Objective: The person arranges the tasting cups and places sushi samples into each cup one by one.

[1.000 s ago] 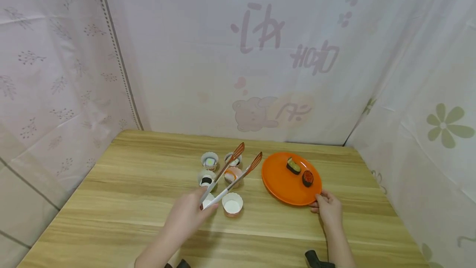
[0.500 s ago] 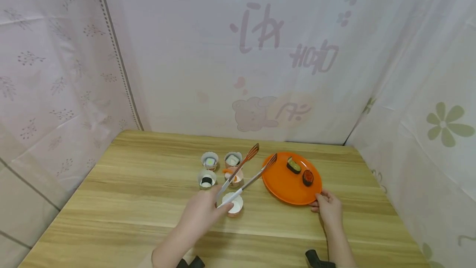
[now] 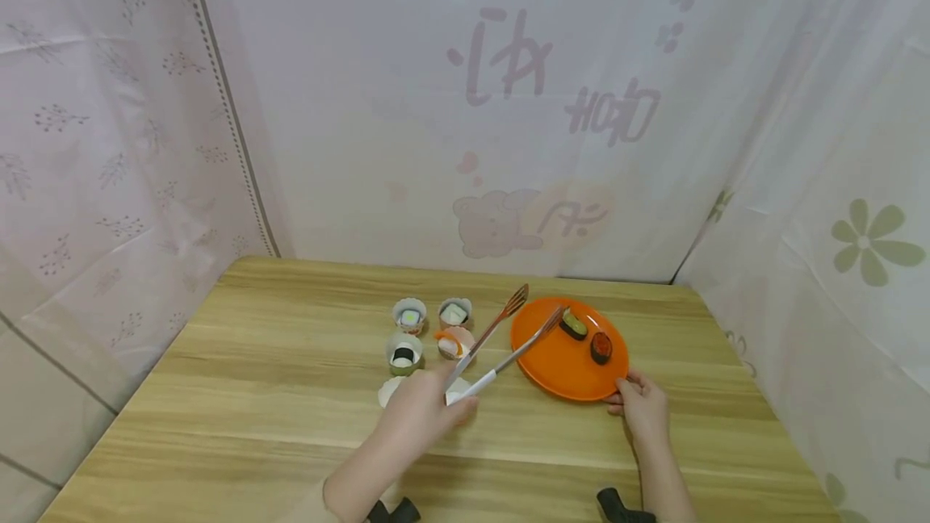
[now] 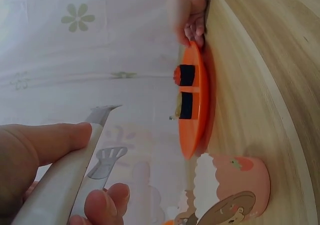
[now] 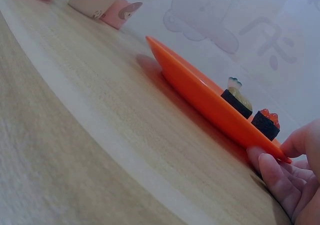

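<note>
My left hand (image 3: 425, 406) grips white-handled tongs (image 3: 480, 384) with slotted metal heads. The tongs' arms are spread, with nothing between them, and one head overlaps the left side of an orange plate (image 3: 552, 370) in the head view. On that plate lie two sushi pieces wrapped in black: one yellow-green topped sushi (image 3: 574, 324) and one red roe sushi (image 3: 601, 348). At the plate's near right rim, my right hand (image 3: 643, 410) pinches the edge, thumb above and fingers below, as the right wrist view (image 5: 295, 170) confirms.
Left of the plate, several paper cups stand in two columns. They include a cup with a black-banded piece (image 3: 404, 356), a cup with an orange-and-white piece (image 3: 452, 343) and a cup with a white piece (image 3: 454, 313). My left hand partly covers the front cups.
My left hand has carried the tongs rightward, from over the cups to the plate's left side. The right hand and plate stay in place.
</note>
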`<state>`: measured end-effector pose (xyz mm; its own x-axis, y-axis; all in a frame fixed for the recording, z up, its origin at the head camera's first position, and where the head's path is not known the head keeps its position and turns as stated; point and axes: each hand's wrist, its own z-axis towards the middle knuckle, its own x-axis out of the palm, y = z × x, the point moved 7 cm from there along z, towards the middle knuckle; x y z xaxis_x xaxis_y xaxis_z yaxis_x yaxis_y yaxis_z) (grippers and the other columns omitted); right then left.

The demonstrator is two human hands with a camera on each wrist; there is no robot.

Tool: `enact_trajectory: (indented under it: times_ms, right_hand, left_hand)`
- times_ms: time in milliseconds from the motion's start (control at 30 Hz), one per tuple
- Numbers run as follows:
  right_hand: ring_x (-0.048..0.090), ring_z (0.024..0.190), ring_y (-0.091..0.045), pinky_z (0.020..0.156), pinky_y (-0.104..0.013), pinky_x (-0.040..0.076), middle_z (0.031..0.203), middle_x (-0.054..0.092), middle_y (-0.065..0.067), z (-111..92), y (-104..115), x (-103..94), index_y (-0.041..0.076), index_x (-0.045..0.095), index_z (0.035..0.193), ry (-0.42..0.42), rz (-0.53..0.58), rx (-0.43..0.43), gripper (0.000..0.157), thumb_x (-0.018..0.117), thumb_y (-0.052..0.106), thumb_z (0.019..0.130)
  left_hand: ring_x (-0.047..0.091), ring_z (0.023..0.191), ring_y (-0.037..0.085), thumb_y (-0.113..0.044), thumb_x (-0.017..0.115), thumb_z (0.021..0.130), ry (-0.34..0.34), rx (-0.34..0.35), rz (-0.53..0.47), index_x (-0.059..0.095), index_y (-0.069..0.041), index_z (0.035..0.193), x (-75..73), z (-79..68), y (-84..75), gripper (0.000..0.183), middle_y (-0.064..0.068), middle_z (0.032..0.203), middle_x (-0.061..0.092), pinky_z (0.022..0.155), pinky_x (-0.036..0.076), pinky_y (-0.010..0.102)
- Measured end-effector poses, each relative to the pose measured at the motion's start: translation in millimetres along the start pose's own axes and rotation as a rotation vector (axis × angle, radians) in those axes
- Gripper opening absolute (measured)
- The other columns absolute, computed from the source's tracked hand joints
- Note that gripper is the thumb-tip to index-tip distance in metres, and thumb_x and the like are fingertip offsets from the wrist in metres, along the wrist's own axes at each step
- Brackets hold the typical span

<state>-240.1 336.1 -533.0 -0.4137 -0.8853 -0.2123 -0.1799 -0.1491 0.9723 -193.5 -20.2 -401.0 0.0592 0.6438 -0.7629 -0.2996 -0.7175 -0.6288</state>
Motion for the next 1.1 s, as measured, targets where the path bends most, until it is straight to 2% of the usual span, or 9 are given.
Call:
enact_trajectory:
  times_ms: [200, 500, 800, 1000, 1100]
  right_hand:
    - [0.062, 0.059, -0.015, 0.052, -0.029, 0.051, 0.086, 0.06, -0.014, -1, 1, 0.0, -0.012, 0.033, 0.13, 0.01, 0.007, -0.01, 0.046, 0.048, 0.007, 0.09]
    - [0.061, 0.06, -0.013, 0.054, -0.028, 0.051, 0.093, 0.059, -0.017, 0, -1, -0.7, -0.01, 0.033, 0.131, 0.0, -0.017, 0.003, 0.047, 0.047, 0.008, 0.09]
    - [0.061, 0.06, -0.013, 0.053, -0.028, 0.051, 0.093, 0.058, -0.017, 0, -1, -0.7, -0.011, 0.033, 0.131, 0.007, -0.004, 0.001, 0.046, 0.047, 0.007, 0.091]
    - [0.061, 0.06, -0.013, 0.054, -0.028, 0.051, 0.092, 0.058, -0.016, 1, -2, -0.8, -0.01, 0.034, 0.131, -0.001, -0.005, 0.006, 0.046, 0.048, 0.008, 0.09]
    - [0.061, 0.06, -0.014, 0.054, -0.029, 0.051, 0.089, 0.059, -0.014, 1, -2, -0.4, -0.009, 0.035, 0.131, -0.001, -0.01, 0.01, 0.045, 0.048, 0.009, 0.091]
  left_hand:
    - [0.042, 0.041, 0.006, -0.041, 0.066, 0.078, 0.028, 0.009, 0.004, 0.057, -0.009, 0.111, 8.6, 4.2, -5.9, 0.047, -0.008, 0.053, 0.046, 0.037, 0.036, 0.024]
    - [0.044, 0.049, 0.009, -0.043, 0.067, 0.077, 0.027, 0.002, 0.035, 0.057, -0.011, 0.106, 17.4, 9.7, -9.7, 0.043, -0.007, 0.062, 0.049, 0.042, 0.036, 0.025]
    - [0.042, 0.047, 0.009, -0.041, 0.069, 0.076, 0.023, 0.006, 0.036, 0.057, -0.012, 0.094, 25.5, 15.3, -15.9, 0.036, -0.007, 0.059, 0.047, 0.04, 0.034, 0.025]
    - [0.043, 0.047, 0.01, -0.039, 0.069, 0.076, 0.045, -0.004, 0.008, 0.059, -0.009, 0.097, 34.4, 19.8, -18.5, 0.038, -0.006, 0.063, 0.049, 0.038, 0.034, 0.025]
    - [0.043, 0.046, 0.011, -0.041, 0.069, 0.076, 0.058, -0.015, 0.025, 0.06, -0.008, 0.101, 38.5, 22.2, -18.9, 0.043, -0.004, 0.065, 0.05, 0.037, 0.034, 0.026]
